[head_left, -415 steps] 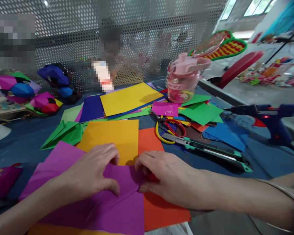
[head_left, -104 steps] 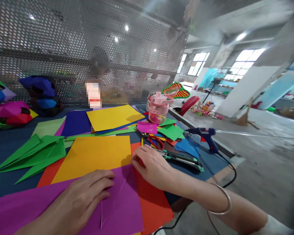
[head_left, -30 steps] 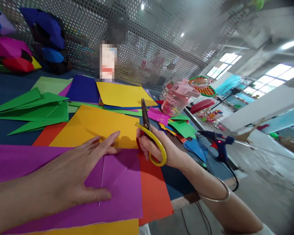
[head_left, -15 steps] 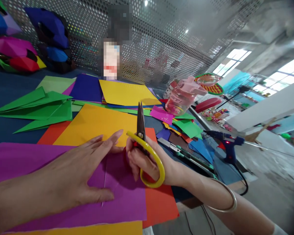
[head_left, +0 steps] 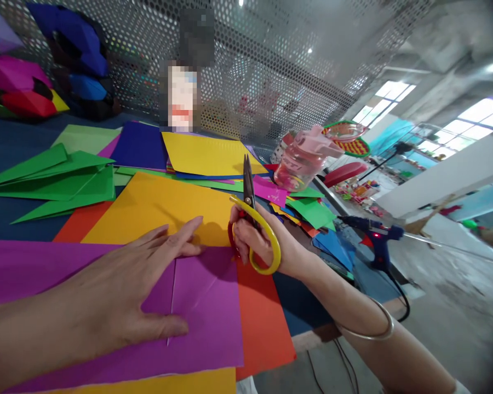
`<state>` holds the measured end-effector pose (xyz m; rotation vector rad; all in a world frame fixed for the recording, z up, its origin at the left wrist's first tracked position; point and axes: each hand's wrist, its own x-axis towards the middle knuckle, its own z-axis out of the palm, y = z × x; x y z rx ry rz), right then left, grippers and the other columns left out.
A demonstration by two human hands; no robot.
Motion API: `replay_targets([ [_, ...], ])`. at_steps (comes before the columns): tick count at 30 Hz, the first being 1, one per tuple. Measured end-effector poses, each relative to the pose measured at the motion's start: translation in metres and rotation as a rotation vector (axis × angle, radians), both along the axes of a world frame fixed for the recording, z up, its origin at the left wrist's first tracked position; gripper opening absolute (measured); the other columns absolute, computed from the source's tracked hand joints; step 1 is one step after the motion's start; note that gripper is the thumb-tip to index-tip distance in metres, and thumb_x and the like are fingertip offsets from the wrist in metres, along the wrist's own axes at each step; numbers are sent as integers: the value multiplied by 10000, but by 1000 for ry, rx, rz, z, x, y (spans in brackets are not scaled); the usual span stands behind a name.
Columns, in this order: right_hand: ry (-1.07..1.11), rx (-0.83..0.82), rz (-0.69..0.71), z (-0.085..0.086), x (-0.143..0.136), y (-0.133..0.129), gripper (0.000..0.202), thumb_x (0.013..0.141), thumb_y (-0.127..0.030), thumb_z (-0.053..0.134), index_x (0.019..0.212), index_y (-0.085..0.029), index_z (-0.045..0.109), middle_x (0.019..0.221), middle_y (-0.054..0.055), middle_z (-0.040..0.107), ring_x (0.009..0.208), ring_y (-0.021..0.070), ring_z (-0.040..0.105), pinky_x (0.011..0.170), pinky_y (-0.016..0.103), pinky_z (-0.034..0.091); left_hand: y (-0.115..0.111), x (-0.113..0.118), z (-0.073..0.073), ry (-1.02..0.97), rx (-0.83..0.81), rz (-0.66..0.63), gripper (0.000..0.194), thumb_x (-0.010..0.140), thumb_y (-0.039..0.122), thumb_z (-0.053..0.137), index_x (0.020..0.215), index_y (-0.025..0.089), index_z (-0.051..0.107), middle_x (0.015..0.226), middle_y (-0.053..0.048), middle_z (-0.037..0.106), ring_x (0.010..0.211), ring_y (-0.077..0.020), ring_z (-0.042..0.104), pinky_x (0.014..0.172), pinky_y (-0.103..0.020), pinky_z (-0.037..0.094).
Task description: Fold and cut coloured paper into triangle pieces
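My left hand (head_left: 135,290) lies flat on a purple sheet of paper (head_left: 207,328), its fingers stretched out and thumb apart. A thin pale slit or crease runs down the sheet beside the thumb. In my right hand (head_left: 254,235) is a pair of scissors (head_left: 249,189) with one yellow and one red handle loop. The blades point away from me and look nearly closed. My right hand hovers around the sheet's far right corner. Under the purple sheet lie an orange-red sheet (head_left: 265,323) and a yellow-orange sheet (head_left: 181,205).
Folded green paper (head_left: 53,178) lies at the left, and a stack topped with yellow paper (head_left: 205,155) at the back. A pink bottle (head_left: 302,158) stands among paper scraps (head_left: 314,210). A glue gun (head_left: 376,235) with a lit red light sits at the table's right edge.
My right hand has moved right and away from me with the scissors, off the purple sheet's middle. It now hides most of the cutter knife. My left hand stays on the sheet.
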<state>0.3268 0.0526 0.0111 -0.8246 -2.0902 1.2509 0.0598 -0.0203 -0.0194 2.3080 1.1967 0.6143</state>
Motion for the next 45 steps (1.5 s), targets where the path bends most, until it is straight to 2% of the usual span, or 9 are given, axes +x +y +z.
replay_targets([
  [3,-53,67,-7,3,0,-2,192,1054,-404,429,1090,-221,474,680,-57,535,537,103,557,529,235,452,1,-1,1,62,9,-50,1135,819,560,737,1612,342,-44,1510,-84,530,1425,-362,435,1159,-580,348],
  [10,-47,100,-56,4,-1,-4,140,1040,-353,469,1092,-227,499,664,-62,522,525,111,565,519,242,458,1,-1,2,104,31,-36,1138,823,589,727,1612,341,-56,1523,-89,514,1430,-381,419,1122,-575,401],
  [15,238,50,-158,4,-14,-13,128,1038,-362,492,1075,-239,496,619,-75,520,485,117,552,511,258,459,3,1,-2,89,75,-37,1161,809,589,745,1611,345,-58,1535,-84,499,1437,-372,412,1155,-563,367],
  [17,230,55,-138,5,-18,-17,156,1029,-380,513,1058,-228,533,665,-53,551,536,115,567,528,253,464,3,1,-1,110,61,-29,1184,793,607,750,1610,345,-66,1546,-85,484,1443,-396,394,1137,-575,388],
  [20,86,114,-97,5,-19,-20,175,1016,-375,547,1045,-207,586,715,-28,592,584,105,568,545,236,457,2,0,5,175,-19,-9,1238,763,650,754,1606,335,-95,1573,-103,443,1447,-432,369,1107,-606,412],
  [26,88,113,-99,-2,-15,-17,158,1060,-354,463,1037,-216,536,643,-57,588,542,90,577,552,220,462,1,-4,18,250,-151,-37,1264,689,732,759,1614,352,-14,1648,-81,295,1504,-436,226,1147,-631,353],
  [32,112,-2,-11,-8,-21,-19,210,1070,-393,422,1027,-214,522,637,-54,576,532,90,551,517,218,444,5,-9,9,240,-151,-68,1242,693,799,698,1613,350,-7,1675,-102,198,1487,-497,194,1131,-678,344],
  [39,115,29,78,-8,-28,-25,188,1077,-340,390,1030,-201,508,621,-62,549,517,84,522,537,222,455,5,-12,2,228,-96,-87,1237,706,800,682,1608,368,-46,1680,-72,198,1494,-475,200,1149,-637,350],
  [45,72,22,193,-1,-45,-38,200,1062,-338,359,1002,-199,491,628,-54,531,526,93,534,519,214,463,6,-5,11,263,-119,-98,1246,664,801,700,1626,255,128,1655,-127,270,1480,-477,258,1178,-604,325],
])
